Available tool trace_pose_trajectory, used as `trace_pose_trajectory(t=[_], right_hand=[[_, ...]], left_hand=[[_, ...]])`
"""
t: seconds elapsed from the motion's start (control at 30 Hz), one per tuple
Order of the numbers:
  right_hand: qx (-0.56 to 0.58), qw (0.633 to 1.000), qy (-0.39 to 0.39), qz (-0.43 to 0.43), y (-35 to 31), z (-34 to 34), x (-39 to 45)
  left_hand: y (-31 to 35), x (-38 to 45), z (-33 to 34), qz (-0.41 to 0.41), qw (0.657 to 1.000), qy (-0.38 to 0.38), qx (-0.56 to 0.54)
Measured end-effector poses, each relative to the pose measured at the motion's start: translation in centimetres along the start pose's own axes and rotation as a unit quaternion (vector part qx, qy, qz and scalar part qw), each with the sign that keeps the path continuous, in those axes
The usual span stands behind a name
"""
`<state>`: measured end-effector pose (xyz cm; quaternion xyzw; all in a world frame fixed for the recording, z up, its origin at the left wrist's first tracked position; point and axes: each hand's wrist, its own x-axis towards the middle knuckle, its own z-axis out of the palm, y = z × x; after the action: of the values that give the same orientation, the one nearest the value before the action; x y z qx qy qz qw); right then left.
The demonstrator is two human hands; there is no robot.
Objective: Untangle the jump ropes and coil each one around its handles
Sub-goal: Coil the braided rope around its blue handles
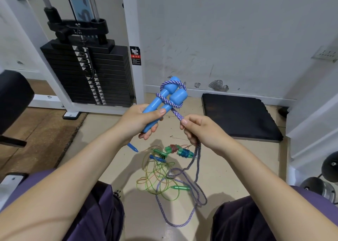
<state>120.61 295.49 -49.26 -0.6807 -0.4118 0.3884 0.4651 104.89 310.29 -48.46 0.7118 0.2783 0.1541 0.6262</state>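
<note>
— Handles first: where are they sitting?

— I am seeing my left hand (141, 119) gripping the two light-blue plastic jump-rope handles (165, 101) side by side, fat ends pointing up toward the white wall (228, 30). The blue-and-white braided rope (172, 104) is crossing around both handles in a few turns.

— And the other hand?

— My right hand (203, 130) is pinching that braided rope just below the handles, pulling it taut. The slack is hanging down to the beige floor (113, 160) and looping between my knees.

— Anything else lying down there?

— A tangle of thin green and orange plastic ropes (155, 176) is lying mid-floor, with small green and blue handles (180, 187) around it. A bundle of green handles already wrapped in cord (178, 150) is resting just beyond, and a black mat (239, 118) is lying along the wall.
</note>
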Motion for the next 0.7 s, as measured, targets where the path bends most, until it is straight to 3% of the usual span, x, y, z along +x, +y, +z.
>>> trace_pose_trajectory(t=[0.27,0.37,0.47,0.6,0.7], right_hand=[[-0.044,0.999,-0.019,0.016,-0.7,0.4,-0.2],[-0.085,0.996,-0.008,-0.021,-1.6,0.4,-0.6],[-0.099,0.989,0.043,-0.099,-2.5,-0.1,-0.8],[-0.131,0.97,0.136,-0.153,-2.2,-1.5,-0.6],[-0.213,0.938,0.202,-0.186,-1.3,-2.2,0.1]], left_hand=[[-0.1,1.0,-0.5,0.012,0.985,0.161,-0.063],[-0.4,1.3,-1.0,-0.006,0.984,0.175,-0.007],[-0.4,1.3,-0.2,-0.051,0.988,0.085,0.123],[0.4,0.2,1.1,-0.101,0.956,-0.177,0.209],[0.9,-0.2,1.5,-0.068,0.951,-0.214,0.212]])
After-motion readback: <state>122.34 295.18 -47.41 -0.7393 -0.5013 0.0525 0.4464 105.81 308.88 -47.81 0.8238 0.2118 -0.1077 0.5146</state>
